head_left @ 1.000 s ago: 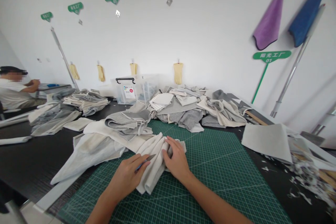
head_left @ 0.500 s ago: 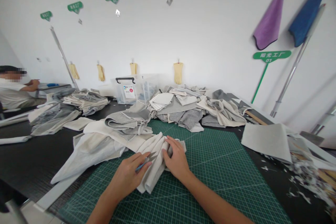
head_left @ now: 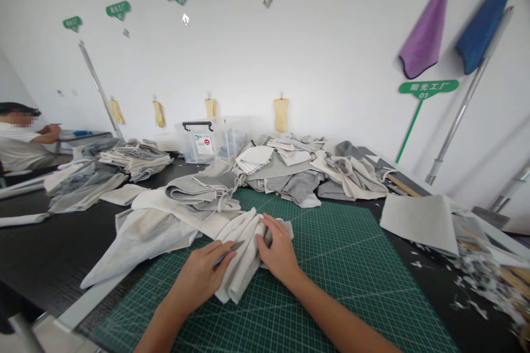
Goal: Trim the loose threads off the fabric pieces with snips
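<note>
My left hand point(head_left: 205, 269) is closed around small blue-handled thread snips point(head_left: 235, 246), most of the handle hidden in the palm. Their blades are together and point right, just over a pleated off-white cloth point(head_left: 242, 270). My right hand point(head_left: 279, 248) grips the right side of this cloth, thumb toward me and fingers over its upper edge. The cloth is gathered into several lengthwise folds and lies on the green cutting mat point(head_left: 339, 276). A grey piece of fabric point(head_left: 287, 227) shows from beneath my right hand.
Loose fabric point(head_left: 144, 231) spreads to the left, and a heap of grey and white cloths point(head_left: 285, 171) lies behind the mat. A clear plastic box point(head_left: 215, 143) stands at the back. Shreds and scraps point(head_left: 484, 276) lie at right. Another person point(head_left: 20, 140) sits far left.
The blades of the snips were apart and have come together. My left hand has shifted slightly left. My right hand and the cloth stay where they were.
</note>
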The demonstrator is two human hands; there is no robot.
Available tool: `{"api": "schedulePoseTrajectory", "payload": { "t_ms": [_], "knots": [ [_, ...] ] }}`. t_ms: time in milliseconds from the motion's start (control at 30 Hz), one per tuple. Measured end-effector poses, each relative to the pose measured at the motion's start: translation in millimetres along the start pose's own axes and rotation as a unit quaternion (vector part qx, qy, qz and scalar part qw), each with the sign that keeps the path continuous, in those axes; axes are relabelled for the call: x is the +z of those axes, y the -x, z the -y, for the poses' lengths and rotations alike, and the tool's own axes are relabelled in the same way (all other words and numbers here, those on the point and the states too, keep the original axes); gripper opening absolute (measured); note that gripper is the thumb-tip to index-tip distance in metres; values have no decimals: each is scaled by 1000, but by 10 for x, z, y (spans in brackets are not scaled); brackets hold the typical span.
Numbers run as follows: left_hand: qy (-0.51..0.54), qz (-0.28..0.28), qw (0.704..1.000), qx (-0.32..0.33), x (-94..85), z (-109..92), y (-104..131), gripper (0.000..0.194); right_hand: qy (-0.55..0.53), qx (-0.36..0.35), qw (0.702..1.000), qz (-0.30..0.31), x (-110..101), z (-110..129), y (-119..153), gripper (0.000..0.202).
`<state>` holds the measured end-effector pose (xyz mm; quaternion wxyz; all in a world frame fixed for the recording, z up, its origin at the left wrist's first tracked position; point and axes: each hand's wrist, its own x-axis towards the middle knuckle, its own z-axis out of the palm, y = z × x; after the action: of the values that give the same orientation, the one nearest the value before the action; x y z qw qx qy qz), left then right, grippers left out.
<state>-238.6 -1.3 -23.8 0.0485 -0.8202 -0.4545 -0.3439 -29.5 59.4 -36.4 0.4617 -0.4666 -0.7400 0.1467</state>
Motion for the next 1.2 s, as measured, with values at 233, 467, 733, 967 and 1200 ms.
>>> {"api": "schedulePoseTrajectory", "payload": {
  "t_ms": [233,467,733,967,1200],
  "knots": [
    [27,40,999,-8,-32,-40,-13,26,2,-3,1000,-1,8,-11,6,38],
    [-5,-22,1000,10,-1,-14,0,21,-21,0,1000,-4,4,5,9,39],
    [-28,34,999,10,-48,-85,-378,25,-255,193,926,-201,23,-299,-89,45],
    [-11,21,999,31,68,-124,-761,26,-388,232,852,-264,16,-367,-116,34],
    [-33,70,997,24,261,-255,-826,24,-376,257,831,-320,-14,-484,-104,32]
  ]
}}
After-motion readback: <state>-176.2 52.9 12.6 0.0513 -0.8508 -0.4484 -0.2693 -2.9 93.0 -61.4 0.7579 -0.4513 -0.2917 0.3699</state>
